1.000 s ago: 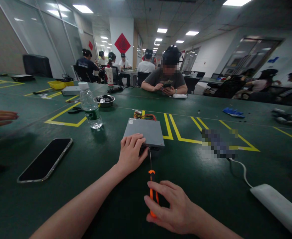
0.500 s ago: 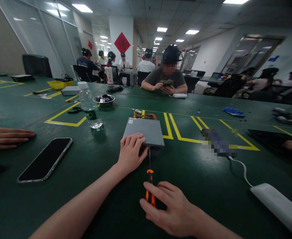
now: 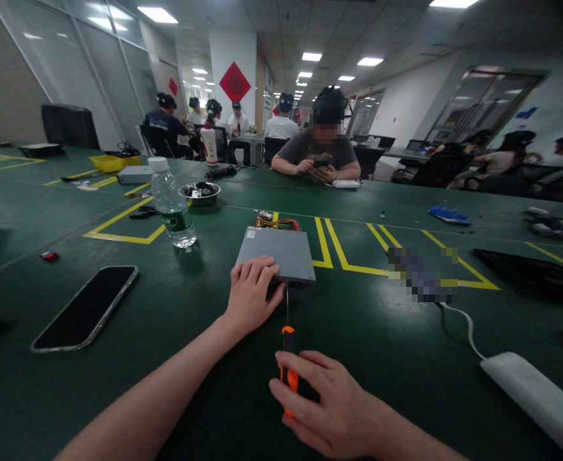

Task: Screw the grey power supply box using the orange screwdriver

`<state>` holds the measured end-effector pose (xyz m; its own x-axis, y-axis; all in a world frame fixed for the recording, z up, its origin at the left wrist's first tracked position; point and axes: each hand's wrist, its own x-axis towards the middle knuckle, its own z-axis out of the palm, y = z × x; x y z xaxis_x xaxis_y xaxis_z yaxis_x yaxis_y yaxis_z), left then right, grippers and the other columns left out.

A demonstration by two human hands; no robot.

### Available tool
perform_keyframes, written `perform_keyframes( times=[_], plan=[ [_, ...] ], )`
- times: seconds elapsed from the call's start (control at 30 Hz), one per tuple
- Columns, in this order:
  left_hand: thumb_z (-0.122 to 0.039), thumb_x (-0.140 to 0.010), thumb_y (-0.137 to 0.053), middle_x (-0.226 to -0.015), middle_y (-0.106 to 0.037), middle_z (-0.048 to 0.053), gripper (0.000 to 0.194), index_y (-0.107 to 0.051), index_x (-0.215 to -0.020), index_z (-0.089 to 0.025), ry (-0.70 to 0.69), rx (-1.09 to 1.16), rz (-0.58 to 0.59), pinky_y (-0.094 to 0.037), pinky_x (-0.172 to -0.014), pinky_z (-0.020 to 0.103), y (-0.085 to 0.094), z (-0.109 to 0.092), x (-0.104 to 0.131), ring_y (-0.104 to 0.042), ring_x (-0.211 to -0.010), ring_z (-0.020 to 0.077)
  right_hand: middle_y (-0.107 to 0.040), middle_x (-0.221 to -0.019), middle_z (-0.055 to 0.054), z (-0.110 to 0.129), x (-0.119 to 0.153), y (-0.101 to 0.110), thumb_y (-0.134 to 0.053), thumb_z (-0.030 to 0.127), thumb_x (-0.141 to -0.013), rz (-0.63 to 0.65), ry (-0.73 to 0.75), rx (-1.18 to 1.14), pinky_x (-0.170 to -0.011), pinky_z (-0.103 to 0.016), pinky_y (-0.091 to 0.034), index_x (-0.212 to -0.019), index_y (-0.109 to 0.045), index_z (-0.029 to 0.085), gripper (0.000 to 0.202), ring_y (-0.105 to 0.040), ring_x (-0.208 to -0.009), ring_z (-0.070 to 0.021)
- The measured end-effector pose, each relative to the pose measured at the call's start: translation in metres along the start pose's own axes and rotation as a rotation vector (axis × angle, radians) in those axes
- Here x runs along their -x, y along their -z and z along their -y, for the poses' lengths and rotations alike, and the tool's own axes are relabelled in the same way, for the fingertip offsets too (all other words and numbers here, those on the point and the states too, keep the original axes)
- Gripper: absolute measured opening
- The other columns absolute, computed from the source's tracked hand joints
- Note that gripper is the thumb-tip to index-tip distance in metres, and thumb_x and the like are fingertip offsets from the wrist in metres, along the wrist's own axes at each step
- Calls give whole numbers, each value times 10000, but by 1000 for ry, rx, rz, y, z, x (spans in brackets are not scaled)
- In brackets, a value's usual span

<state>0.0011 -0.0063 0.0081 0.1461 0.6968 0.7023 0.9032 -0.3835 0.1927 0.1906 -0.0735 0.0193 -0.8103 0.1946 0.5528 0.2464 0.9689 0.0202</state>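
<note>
A grey metal computer power supply [image 3: 281,246] lies flat on the green table, a bundle of coloured cables [image 3: 278,222] at its far side. My left hand [image 3: 252,294] grips its near left corner, fingers over the top and thumb at the front face. An orange and black screwdriver [image 3: 288,340] points away from me, its shaft reaching the front of the power supply near my left thumb. Around its handle, the fingers of my right hand [image 3: 326,397] are closed. Where the tip meets the power supply is too dark to make out.
To the left are a phone [image 3: 86,307], a water bottle [image 3: 173,211] and a metal bowl [image 3: 200,193] of small parts. On the right sit a blurred-out device [image 3: 418,272] and a white power strip [image 3: 535,394]. Across the table a person [image 3: 317,150] holds a phone.
The screwdriver's handle has turned in my right hand. Another person's hand at left has drawn back, uncovering a small red item; a hand at the right edge has gone from view.
</note>
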Motion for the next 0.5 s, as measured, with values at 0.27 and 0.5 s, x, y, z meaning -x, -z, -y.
perform_keyframes(
  times=[0.27, 0.5],
  plan=[
    [-297, -802, -523, -1151, -567, 65, 238, -505, -1026, -219, -5, -3, -4, -291, -900, 410, -1, 1, 0, -472, -1104, 227, -652, -985, -149, 0, 2, -7, -497, 276, -867, -70, 2, 20, -746, -284, -508, -891, -561, 125, 166, -639, -757, -142],
    [-292, -804, -521, -1149, -570, 67, 232, -507, -1026, -223, 5, -3, 0, -291, -900, 412, 0, 0, 0, -478, -1101, 231, -620, -1068, -152, 1, 0, -2, -428, 273, -880, 62, -19, -6, -744, -323, -510, -1084, -529, 151, 259, -633, -844, -179]
  ],
)
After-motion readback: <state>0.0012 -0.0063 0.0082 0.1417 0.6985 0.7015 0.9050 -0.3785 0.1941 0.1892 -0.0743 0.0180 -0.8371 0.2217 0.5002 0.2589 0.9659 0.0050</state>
